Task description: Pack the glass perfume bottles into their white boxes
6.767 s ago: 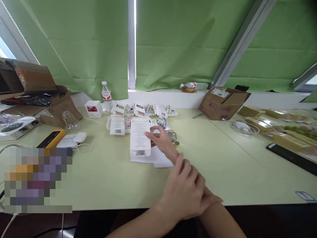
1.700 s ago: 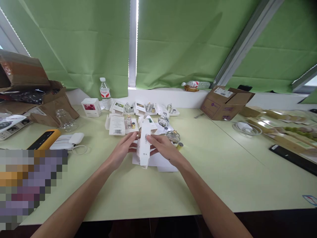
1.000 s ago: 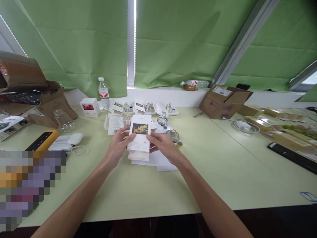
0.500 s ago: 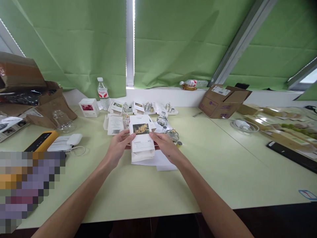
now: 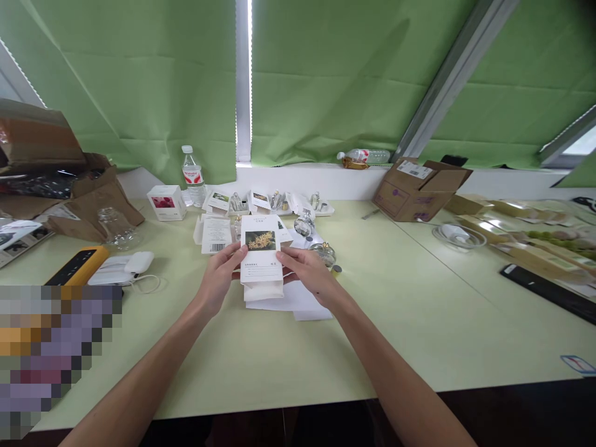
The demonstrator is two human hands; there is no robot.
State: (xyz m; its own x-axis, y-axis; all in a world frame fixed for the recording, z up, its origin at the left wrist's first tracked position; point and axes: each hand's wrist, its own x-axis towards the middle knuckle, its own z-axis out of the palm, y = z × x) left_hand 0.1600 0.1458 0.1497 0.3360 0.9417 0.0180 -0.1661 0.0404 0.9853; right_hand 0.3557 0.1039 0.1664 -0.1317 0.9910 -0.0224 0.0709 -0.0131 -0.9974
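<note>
Between my two hands is a white cardboard box (image 5: 261, 267) with a picture of yellow flowers, its near end flap hanging open. My left hand (image 5: 220, 276) grips its left edge, thumb on the front face. On the right edge, my right hand (image 5: 308, 273) is closed in the same way. Beneath the box lie white paper sheets (image 5: 305, 301). Round glass bottles (image 5: 323, 253) with ornate stoppers stand just beyond my right hand. Behind my left hand lies a white box with a barcode (image 5: 216, 234). Several opened boxes with small bottles (image 5: 275, 200) line the back.
At the back left stand a white box with a pink flower picture (image 5: 166, 203) and a plastic water bottle (image 5: 192, 171). Cardboard boxes (image 5: 414, 191) sit right and far left. A yellow-and-black device (image 5: 79, 266) and white chargers (image 5: 121, 268) lie left; a coiled cable (image 5: 459, 236) lies right.
The box has shifted slightly left and turned a little more upright in my hands. Both hands keep hold of its edges.
</note>
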